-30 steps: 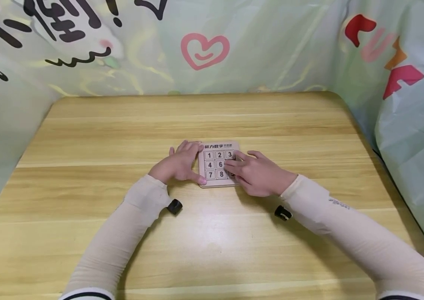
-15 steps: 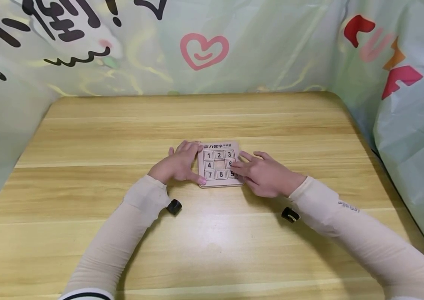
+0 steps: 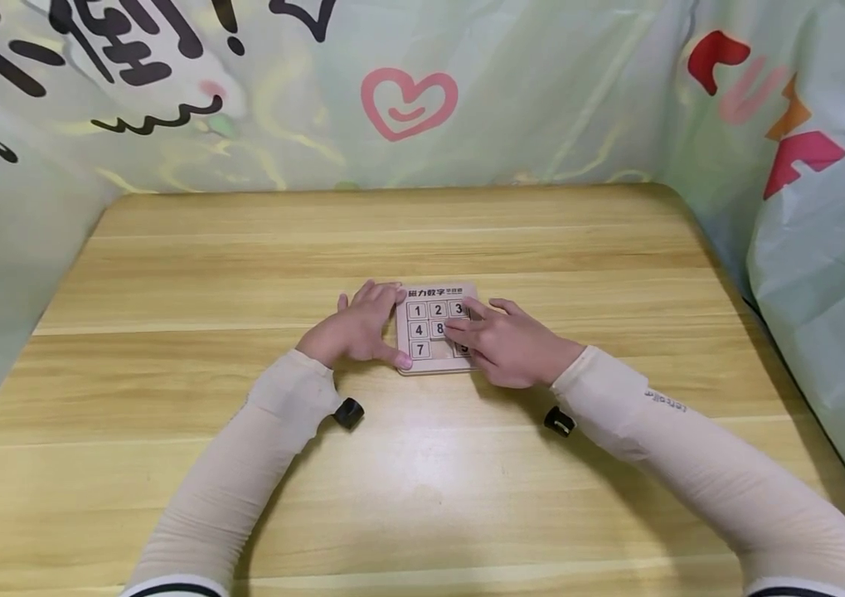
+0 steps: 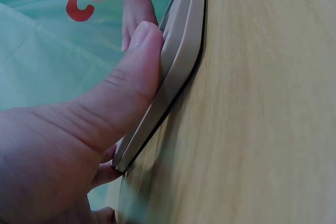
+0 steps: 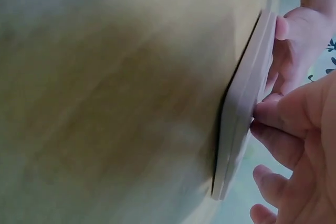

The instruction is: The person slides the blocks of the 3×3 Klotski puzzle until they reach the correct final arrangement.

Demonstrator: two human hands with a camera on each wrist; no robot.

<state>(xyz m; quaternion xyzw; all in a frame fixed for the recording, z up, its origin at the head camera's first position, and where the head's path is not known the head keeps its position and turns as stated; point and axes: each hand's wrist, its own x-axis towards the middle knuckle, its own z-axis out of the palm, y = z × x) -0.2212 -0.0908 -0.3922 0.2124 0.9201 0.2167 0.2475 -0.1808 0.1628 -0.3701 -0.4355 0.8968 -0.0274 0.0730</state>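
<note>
A pale number sliding puzzle (image 3: 433,362) lies flat on the wooden table in the head view. Its top row reads 1, 2, 3; the 8 tile (image 3: 438,329) sits in the centre cell beside the 4. A bare gap lies between the 7 and a partly covered 5. My left hand (image 3: 359,326) holds the puzzle's left side, thumb on the near corner and fingers by the far one. Over the puzzle's right side is my right hand (image 3: 515,344), its extended fingertips touching the tiles beside the 8. Those fingers hide the middle-right tile. Both wrist views show the puzzle edge-on.
The wooden table (image 3: 422,497) spreads around the puzzle on all sides. A printed pale-green sheet (image 3: 541,91) hangs behind the table and along its right side. Small black devices (image 3: 348,413) are strapped at both wrists.
The 6 tile slid right out of the centre cell, then the 8 tile moved up into it, leaving the bottom-middle cell bare. My right hand drew back right, then returned left. The left hand stayed.
</note>
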